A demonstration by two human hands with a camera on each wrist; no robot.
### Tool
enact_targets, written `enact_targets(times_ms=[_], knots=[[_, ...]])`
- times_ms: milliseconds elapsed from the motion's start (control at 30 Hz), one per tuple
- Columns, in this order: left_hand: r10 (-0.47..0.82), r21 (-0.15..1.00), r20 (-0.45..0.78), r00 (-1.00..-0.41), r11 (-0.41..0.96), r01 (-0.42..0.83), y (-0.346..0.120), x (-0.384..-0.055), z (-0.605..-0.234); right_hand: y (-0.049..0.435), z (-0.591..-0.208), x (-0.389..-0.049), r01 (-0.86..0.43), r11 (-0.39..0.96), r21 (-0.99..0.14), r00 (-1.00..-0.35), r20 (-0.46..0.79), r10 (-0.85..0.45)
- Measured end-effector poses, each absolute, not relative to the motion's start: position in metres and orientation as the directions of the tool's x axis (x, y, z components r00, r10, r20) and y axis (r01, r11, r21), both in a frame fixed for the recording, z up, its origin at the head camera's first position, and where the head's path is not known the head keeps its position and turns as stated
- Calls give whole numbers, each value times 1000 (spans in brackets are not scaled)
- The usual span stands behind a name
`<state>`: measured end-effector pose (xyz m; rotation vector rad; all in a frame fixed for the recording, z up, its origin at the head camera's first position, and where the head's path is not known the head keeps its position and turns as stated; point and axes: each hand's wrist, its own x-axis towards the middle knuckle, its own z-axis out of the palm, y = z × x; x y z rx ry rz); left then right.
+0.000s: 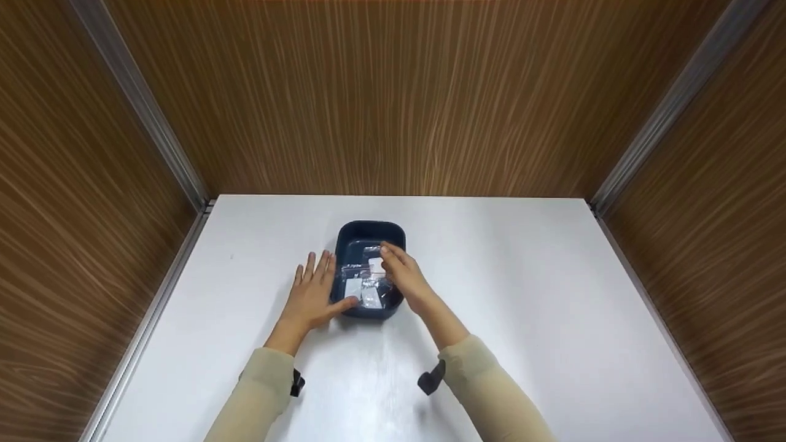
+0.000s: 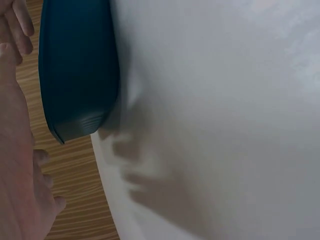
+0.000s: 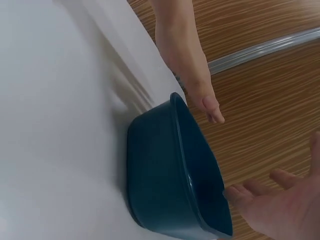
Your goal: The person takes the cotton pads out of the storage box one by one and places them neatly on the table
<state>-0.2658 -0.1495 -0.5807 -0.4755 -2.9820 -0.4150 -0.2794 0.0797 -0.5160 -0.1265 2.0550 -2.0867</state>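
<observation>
A dark blue rectangular tub (image 1: 371, 314) stands on the white table with small clear plastic bags (image 1: 371, 298) inside it, some showing white pieces. My left hand (image 1: 314, 294) is spread flat along the tub's left side, its fingers straight and its thumb reaching over the near left corner by the bags. Over the right rim, my right hand (image 1: 407, 277) has bent fingers, the fingertips right at the edge of a bag (image 1: 376, 265). Whether they pinch it I cannot tell. In the right wrist view, the fingers of this hand overlap the tub's rim (image 3: 182, 150).
Wood-grain panels (image 1: 393, 98) rise behind and on both sides of the white table (image 1: 522, 307), with metal rails (image 1: 147, 104) at their corners. A dark wrist mount (image 1: 431, 377) sticks out from the right sleeve.
</observation>
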Motion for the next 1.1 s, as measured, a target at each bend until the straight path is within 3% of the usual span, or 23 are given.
enact_targets(times_ms=[167, 567, 1100], knots=[[270, 280, 99, -958, 916, 287, -155, -259, -587, 65, -529, -285, 207, -116, -971, -964, -182, -195], [279, 274, 118, -953, 914, 301, -160, -255, -594, 45, -548, -297, 256, -33, -966, -966, -254, -54], [239, 289, 8, -971, 929, 231, -140, -272, -590, 44, -565, -316, 343, -150, -927, -939, -337, -65]])
